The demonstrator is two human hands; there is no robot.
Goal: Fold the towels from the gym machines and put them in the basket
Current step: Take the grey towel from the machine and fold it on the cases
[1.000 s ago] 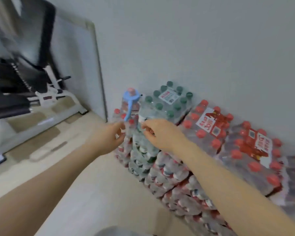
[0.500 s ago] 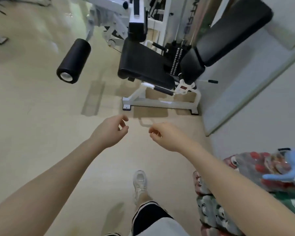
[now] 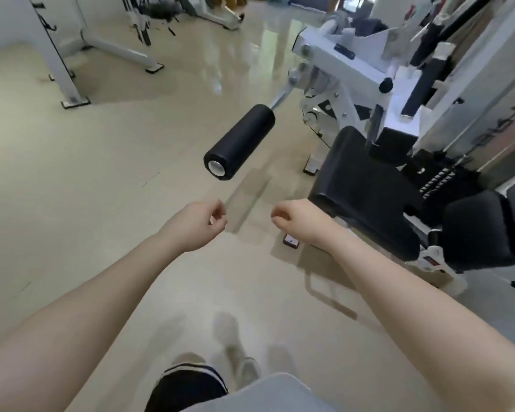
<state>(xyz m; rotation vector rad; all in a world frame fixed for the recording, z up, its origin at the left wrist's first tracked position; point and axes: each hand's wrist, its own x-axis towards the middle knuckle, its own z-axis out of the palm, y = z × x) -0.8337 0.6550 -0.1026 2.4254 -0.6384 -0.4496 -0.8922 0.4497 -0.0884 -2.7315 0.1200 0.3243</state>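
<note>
Both hands, left (image 3: 194, 226) and right (image 3: 302, 221), are loosely curled and hold nothing, below the black cylindrical foam roller (image 3: 241, 141) at frame centre.

Bright, even daylight comes from about 12 o'clock, laying a long white glare streak on the glossy floor (image 3: 226, 55). Soft shadows sit under the roller pad (image 3: 241, 141) and the seat (image 3: 366, 185). The shoe (image 3: 235, 346) at 6 o'clock is motion-blurred. Wide-angle distortion bends the edges.
</note>
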